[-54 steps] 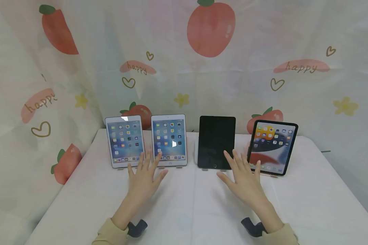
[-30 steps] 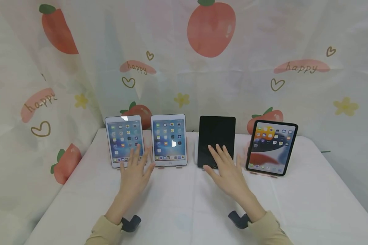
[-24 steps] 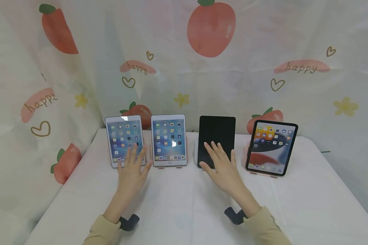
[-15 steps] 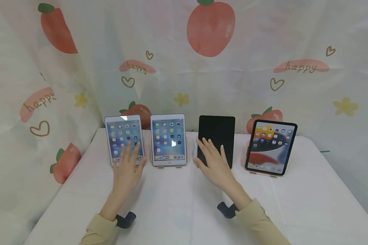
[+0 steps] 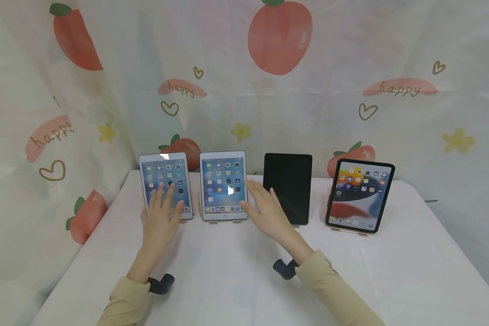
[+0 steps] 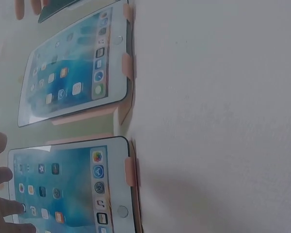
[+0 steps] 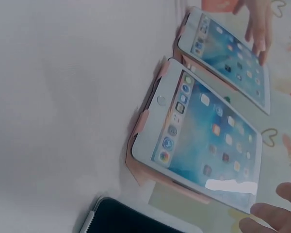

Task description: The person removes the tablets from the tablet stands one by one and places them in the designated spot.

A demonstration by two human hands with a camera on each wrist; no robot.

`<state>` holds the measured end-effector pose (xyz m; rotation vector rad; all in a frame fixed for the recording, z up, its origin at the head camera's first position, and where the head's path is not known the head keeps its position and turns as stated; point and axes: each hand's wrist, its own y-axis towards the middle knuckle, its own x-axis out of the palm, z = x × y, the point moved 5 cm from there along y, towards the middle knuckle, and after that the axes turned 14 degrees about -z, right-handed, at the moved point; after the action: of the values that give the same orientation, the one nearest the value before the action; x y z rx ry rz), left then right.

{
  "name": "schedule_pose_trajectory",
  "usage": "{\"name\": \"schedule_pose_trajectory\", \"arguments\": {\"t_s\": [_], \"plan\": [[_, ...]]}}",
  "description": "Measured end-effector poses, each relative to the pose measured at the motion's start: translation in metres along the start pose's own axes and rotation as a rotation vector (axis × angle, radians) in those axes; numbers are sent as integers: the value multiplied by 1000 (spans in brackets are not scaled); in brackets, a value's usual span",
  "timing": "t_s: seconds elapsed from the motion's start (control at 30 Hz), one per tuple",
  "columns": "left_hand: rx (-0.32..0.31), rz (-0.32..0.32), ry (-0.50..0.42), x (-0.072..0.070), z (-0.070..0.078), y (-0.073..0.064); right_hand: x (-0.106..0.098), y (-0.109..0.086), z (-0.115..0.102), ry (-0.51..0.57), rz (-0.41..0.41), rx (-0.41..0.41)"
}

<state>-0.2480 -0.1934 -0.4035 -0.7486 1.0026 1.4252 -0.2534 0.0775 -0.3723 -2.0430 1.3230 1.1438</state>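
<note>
Four tablets are propped up in a row in the head view. My left hand (image 5: 160, 226) hovers with spread fingers before the leftmost white tablet (image 5: 163, 170), overlapping the lower left of its lit screen. To its right stands a second white tablet (image 5: 223, 181), also showing app icons. My right hand (image 5: 270, 217) reaches in between that one and a dark-screened tablet (image 5: 297, 181), covering the dark one's lower left; its fingers (image 7: 271, 213) are extended near the second tablet's edge in the right wrist view. Neither hand holds anything.
A black-framed tablet (image 5: 360, 197) with a lit screen leans at the far right. Pink stands (image 7: 141, 122) support the tablets on a white-covered table (image 5: 228, 280). Behind hangs a fruit-printed curtain (image 5: 309, 113). A dark wrist device (image 5: 285, 269) sits under my right wrist.
Both hands have swept leftward with fingers spread: the left from between the two white tablets to the leftmost, the right from the black-framed tablet past the dark one. The tablets have stayed put.
</note>
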Motion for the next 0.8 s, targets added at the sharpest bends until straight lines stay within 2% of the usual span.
{"name": "schedule_pose_trajectory", "arguments": {"t_s": [0.17, 0.33, 0.53, 0.8], "plan": [[7, 46, -31, -5, -12, 5, 5, 11, -7, 39, -24, -26], [-2, 66, -77, -8, -24, 11, 6, 21, -13, 30, -32, -60], [4, 98, -76, -13, -31, 17, 6, 34, -19, 21, -50, -90], [-2, 164, -78, -20, -42, 28, 11, 56, -26, 120, -59, -80]]}}
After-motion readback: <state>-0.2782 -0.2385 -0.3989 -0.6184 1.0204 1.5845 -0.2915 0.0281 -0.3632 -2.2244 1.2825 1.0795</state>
